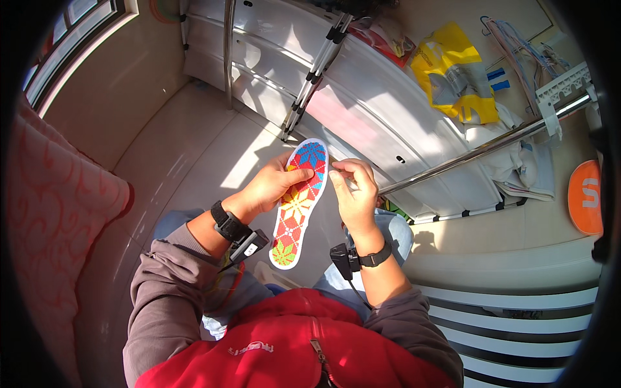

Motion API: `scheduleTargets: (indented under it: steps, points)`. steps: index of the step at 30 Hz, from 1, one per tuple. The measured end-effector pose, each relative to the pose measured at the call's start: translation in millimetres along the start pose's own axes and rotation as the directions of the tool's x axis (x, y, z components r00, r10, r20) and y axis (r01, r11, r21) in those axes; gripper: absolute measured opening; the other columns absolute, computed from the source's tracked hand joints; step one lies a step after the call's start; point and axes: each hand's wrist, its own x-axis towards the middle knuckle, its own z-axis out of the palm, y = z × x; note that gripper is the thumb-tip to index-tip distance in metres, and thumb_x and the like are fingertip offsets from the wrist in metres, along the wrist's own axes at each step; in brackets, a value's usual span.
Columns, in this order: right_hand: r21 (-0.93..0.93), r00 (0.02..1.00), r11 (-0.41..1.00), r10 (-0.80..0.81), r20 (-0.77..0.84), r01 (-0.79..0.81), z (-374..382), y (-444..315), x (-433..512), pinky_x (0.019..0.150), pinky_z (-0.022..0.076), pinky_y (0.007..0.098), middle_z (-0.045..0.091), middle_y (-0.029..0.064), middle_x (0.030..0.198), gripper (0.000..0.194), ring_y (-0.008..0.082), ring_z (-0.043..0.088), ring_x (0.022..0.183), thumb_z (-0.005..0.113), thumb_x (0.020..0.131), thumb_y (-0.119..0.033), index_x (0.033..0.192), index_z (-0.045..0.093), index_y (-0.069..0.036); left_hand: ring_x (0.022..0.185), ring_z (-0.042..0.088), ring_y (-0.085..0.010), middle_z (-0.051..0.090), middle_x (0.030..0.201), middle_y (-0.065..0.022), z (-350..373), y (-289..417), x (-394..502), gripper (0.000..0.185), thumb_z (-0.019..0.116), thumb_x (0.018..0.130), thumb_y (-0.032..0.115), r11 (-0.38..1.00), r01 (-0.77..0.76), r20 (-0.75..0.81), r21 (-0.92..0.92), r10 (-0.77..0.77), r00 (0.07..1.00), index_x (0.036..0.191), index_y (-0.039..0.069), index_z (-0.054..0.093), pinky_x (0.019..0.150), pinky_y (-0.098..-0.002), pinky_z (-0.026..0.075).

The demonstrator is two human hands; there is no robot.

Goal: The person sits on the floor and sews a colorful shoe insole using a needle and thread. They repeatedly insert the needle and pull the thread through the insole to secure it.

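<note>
A cross-stitched insole [294, 206] with a white border bears star shapes in blue, red, yellow and green. My left hand [271, 182] grips its left edge, the thumb lying on the stitched face and the fingers behind. The insole tilts slightly, its wide blue end away from me. Just right of that end, apart from its edge, is my right hand [356, 189]. Its thumb and forefinger are close together, and whether a needle or thread is between them is too small to tell. Loose coloured threads [235, 283] lie over my left leg.
A fabric-covered rack [359, 116] with metal poles stands ahead. A chrome rail [485, 150] crosses at right. On top lie a yellow bag [453, 72] and hangers [521, 53]. Pink cloth [58, 208] hangs at left. White slats [514, 325] are at lower right.
</note>
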Motion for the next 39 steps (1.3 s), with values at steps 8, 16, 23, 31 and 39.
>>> scheduleTargets:
  steps: [8,16,23,31,39]
  points:
    - [-0.274,0.893,0.865,-0.338,0.298,0.419,-6.3,-11.7,7.8,0.077,0.0458,0.0382,0.06,0.0079,0.085,0.01,0.0277,0.056,0.085,0.069,0.075,-0.003,0.082,0.063,-0.005,0.074,0.065,-0.0138,0.067,0.085,-0.0078,2.2,-22.4,0.1,0.022,0.072,0.081,0.009,0.989,0.062,-0.053,0.133,-0.056,0.997,0.097,-0.001,0.061,0.068,-0.0291,0.055]
    - [0.629,0.944,0.725,0.092,0.318,-0.282,1.2,-27.5,-18.1,0.075,0.0513,0.0294,0.063,0.0112,0.084,0.011,0.0157,0.061,0.075,0.047,0.099,-0.012,0.098,0.044,-0.002,0.069,0.065,-0.016,0.067,0.079,-0.0097,-20.5,-25.1,-13.3,0.019,0.067,0.077,0.007,0.88,-0.009,-0.221,0.475,0.129,0.967,0.091,-0.005,0.063,0.065,-0.0298,0.053]
    - [0.717,0.965,0.654,0.242,0.103,-0.24,-39.7,-26.9,-22.5,0.056,0.0421,0.0265,0.053,0.0069,0.072,0.007,0.0102,0.042,0.058,0.048,0.098,-0.013,0.101,0.044,-0.007,0.064,0.065,-0.0186,0.068,0.073,-0.0135,-61.5,-1.3,-37.0,0.025,0.069,0.075,0.014,0.62,0.066,-0.377,0.781,0.384,0.843,0.09,-0.006,0.064,0.062,-0.0324,0.052]
    - [0.63,0.936,0.776,0.244,-0.255,-0.032,-151.0,-11.0,-9.5,0.055,0.0337,0.0234,0.049,0.003,0.074,0.007,0.0069,0.036,0.056,0.05,0.098,-0.016,0.097,0.049,-0.008,0.062,0.066,-0.0225,0.068,0.072,-0.0155,-115.1,8.7,-78.8,0.022,0.066,0.074,0.015,0.521,0.12,-0.449,0.845,0.57,0.688,0.088,-0.003,0.066,0.06,-0.0352,0.051]
    - [0.285,0.774,0.958,0.166,-0.611,0.019,-321.9,-34.1,-25.8,0.052,0.0304,0.0232,0.047,0.0014,0.073,0.021,0.0062,0.034,0.055,0.051,0.098,-0.019,0.084,0.045,-0.005,0.064,0.067,-0.0303,0.067,0.071,-0.0172,-163.5,35.5,-130.9,0.021,0.067,0.075,0.017,0.477,0.302,-0.565,0.825,0.7,0.436,0.087,0.0,0.068,0.06,-0.0387,0.051]
